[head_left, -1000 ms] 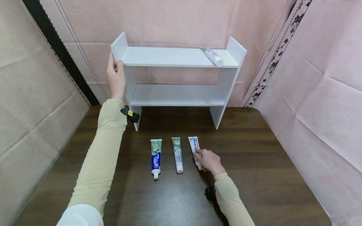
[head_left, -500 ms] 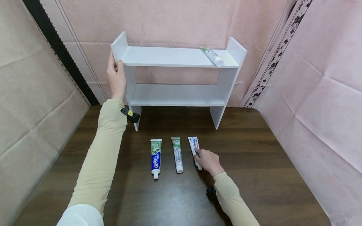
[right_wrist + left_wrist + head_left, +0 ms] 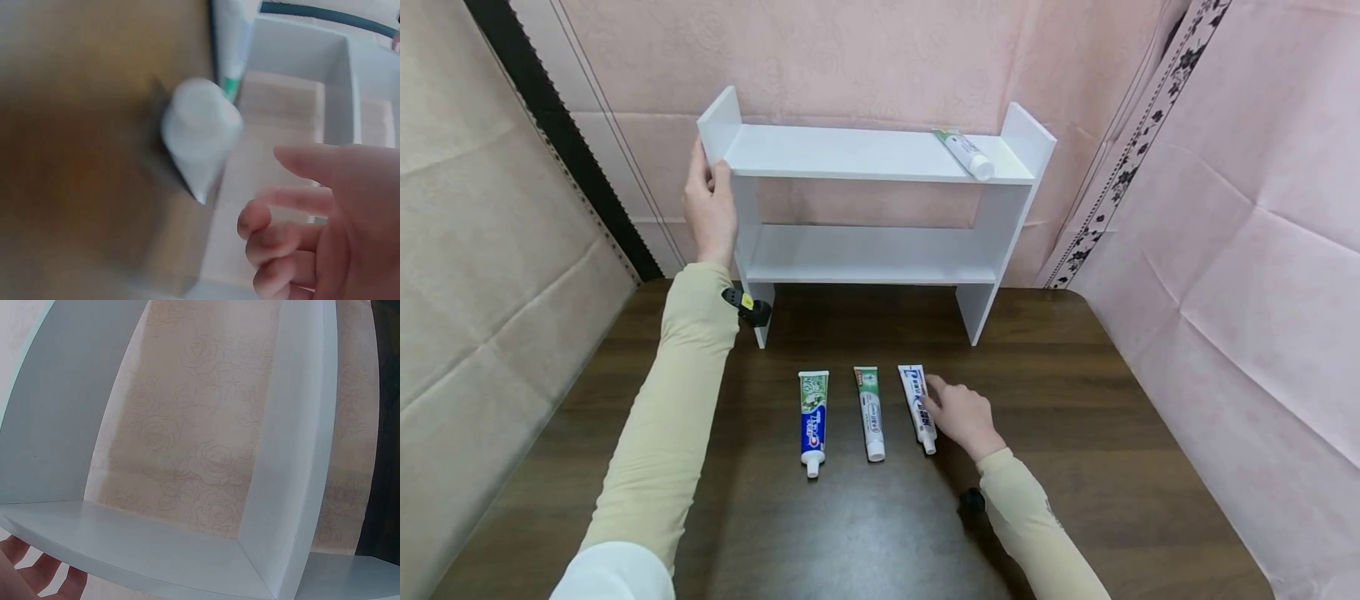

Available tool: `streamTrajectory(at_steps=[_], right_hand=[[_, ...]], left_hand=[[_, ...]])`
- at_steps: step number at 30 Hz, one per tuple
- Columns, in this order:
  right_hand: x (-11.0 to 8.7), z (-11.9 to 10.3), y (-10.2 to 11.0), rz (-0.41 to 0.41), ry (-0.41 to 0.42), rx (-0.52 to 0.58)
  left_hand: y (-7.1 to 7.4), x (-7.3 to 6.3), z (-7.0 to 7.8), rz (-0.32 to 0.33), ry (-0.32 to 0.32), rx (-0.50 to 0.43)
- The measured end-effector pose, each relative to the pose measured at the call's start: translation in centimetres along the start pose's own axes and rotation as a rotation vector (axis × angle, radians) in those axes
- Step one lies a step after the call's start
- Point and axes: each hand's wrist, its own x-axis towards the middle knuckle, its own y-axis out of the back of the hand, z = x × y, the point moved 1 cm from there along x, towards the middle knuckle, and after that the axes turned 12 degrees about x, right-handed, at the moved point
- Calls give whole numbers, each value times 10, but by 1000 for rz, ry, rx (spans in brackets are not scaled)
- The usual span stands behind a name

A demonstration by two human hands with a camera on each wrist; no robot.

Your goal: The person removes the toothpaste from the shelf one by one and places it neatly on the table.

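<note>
My left hand (image 3: pixel 710 212) grips the left side panel of a white two-tier shelf (image 3: pixel 850 152); in the left wrist view its fingers (image 3: pixel 44 572) show along the panel's outer side. On the table, a white and blue toothpaste tube (image 3: pixel 916 407) lies cap toward me. Just to its right is my right hand (image 3: pixel 962 414), fingers loosely bent, fingertips close to the tube's edge. The right wrist view shows this hand (image 3: pixel 306 231) holding nothing, with a blurred white tube cap (image 3: pixel 200 122) beside it. A green and white tube (image 3: pixel 870 414) and a green and blue tube (image 3: pixel 813 422) lie further left.
Another white and green tube (image 3: pixel 964 153) rests slanted at the right end of the upper tier. The shelf stands at the back of the brown wooden table (image 3: pixel 850 533). Pink cloth (image 3: pixel 880 58) hangs behind and along both sides.
My right hand has come off the white and blue toothpaste tube, drawing slightly right with its fingers spreading. The tube lies in the same place, and my left hand keeps its grip on the shelf.
</note>
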Motion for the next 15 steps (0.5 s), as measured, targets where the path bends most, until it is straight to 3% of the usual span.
streamTrajectory(at_steps=[8,15], right_hand=[[15,-3,52,184,80,-12],[30,-16,105,394,156,-22]], left_hand=[[0,0,-1,16,7,34],[2,-2,-1,24,14,63]])
